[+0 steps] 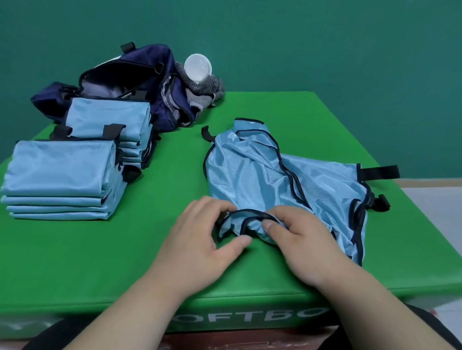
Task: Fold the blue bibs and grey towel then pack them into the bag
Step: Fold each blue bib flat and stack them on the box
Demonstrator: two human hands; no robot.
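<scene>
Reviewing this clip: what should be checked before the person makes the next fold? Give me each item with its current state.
1. Left-hand grip and right-hand grip on the unfolded bib: ok, both pinch the black trim at its near edge.
2. Unfolded bib lying flat: not ok, it is rumpled with one side lapped over.
3. Strap tucked in: not ok, it sticks out on the far right.
4. Near stack and far stack of folded bibs out of the way: ok, both lie to the left.
5. Bag open for packing: ok.
6. Grey towel folded: not ok, it is bunched beside the bag.
</scene>
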